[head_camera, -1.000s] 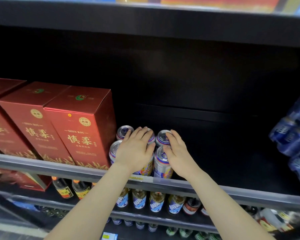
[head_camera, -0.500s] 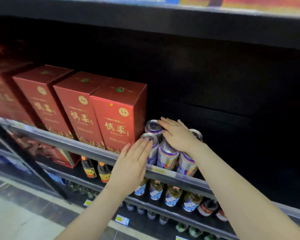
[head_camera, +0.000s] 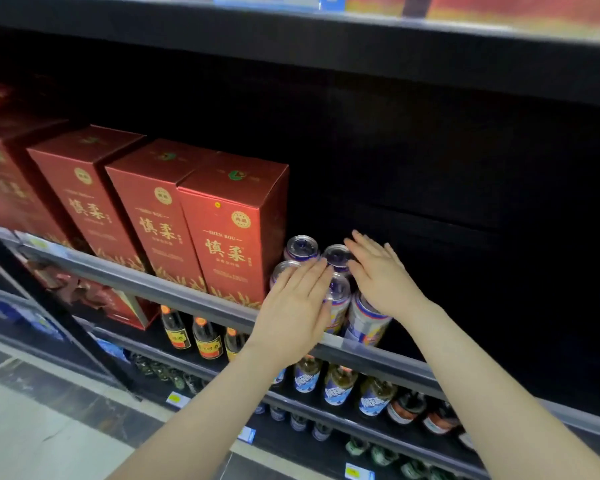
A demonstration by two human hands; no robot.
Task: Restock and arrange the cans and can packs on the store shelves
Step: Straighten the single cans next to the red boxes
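Note:
A cluster of several blue, white and silver cans (head_camera: 336, 289) stands on the dark shelf (head_camera: 201, 301), right beside the rightmost red box (head_camera: 234, 230). My left hand (head_camera: 297, 311) lies flat over the front left cans, fingers straight and together. My right hand (head_camera: 378, 275) rests flat on the tops of the right-hand cans, fingers spread and pointing left. Neither hand grips a can. The front right can (head_camera: 366, 322) stands at the shelf's front rail.
A row of red boxes (head_camera: 84, 188) fills the shelf to the left. To the right of the cans the shelf is dark and bare. Below are bottles (head_camera: 207, 341) and more bottles (head_camera: 338, 384) on lower shelves. The floor (head_camera: 32, 434) shows at bottom left.
The view has swung left, so the cans now sit further right in frame. My left hand has come back onto the front cans. My right hand stays on the can tops.

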